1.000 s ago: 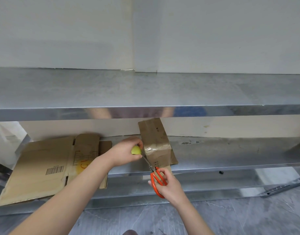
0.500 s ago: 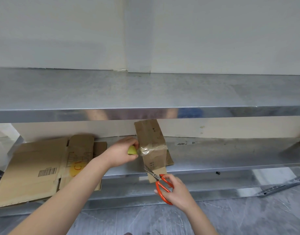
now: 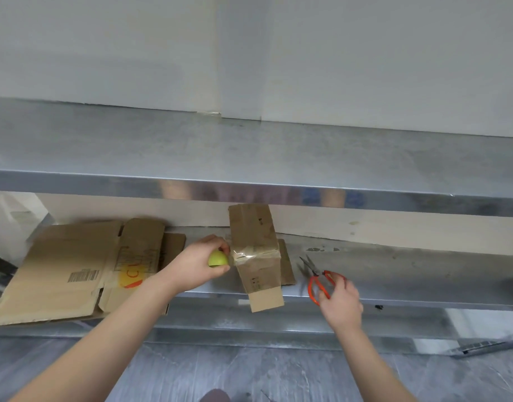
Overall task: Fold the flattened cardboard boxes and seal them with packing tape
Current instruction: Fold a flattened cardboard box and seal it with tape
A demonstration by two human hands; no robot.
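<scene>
Item — folded box (image 3: 256, 256): stood on the lower shelf (image 3: 400, 271), its near flap overhanging the front edge, with a band of clear tape across its middle.
Left hand (image 3: 195, 266): gripped the green tape roll (image 3: 218, 258) against the box's left side, as a second earlier.
Right hand (image 3: 341, 301): fingers curled on the orange scissors (image 3: 319, 278), which we had carried from the tape at the box to the shelf on its right.
We judged the cut made — smoothing the tape end remained.
Flattened cardboard (image 3: 60, 274): lay at left, unfolded.

Right hand (image 3: 341, 303) and scissors (image 3: 317, 275) moved rightward from taped box (image 3: 256, 253), scissors now on shelf (image 3: 409, 271).
</scene>
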